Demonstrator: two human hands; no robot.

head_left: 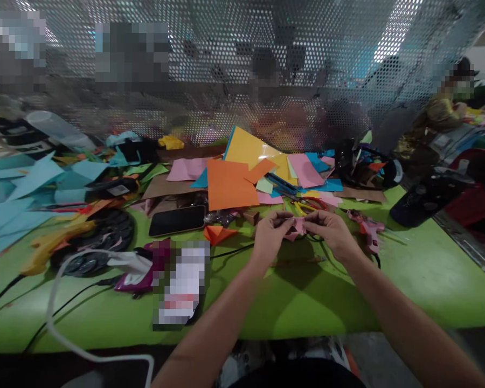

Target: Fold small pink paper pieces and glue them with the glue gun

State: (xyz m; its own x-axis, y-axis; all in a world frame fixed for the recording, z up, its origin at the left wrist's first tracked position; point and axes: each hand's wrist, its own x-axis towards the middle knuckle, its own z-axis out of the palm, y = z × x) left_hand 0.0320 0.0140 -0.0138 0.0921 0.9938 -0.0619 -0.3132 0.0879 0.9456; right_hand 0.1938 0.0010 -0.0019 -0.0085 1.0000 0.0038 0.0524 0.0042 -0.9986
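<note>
Between my two hands is a small piece of folded pink paper [296,229], held just above the green tabletop. My left hand [271,231] pinches its left side with thumb and fingers. On the right side, the fingers of my right hand [327,230] are closed on the same paper. Its exact shape is too small to make out. Pliers with yellow and red handles [307,206] lie just beyond my fingers. A folded orange paper piece [218,235] rests left of my left hand, and a pencil [299,261] lies below the hands.
A pink glue gun [372,231] and a dark bottle [422,202] stand to the right. Leftward are a black phone [177,221], a purple glue gun [137,275], a yellow glue gun [52,245] and cables. Coloured sheets, including an orange one [231,184], cover the back. A person [444,110] sits far right.
</note>
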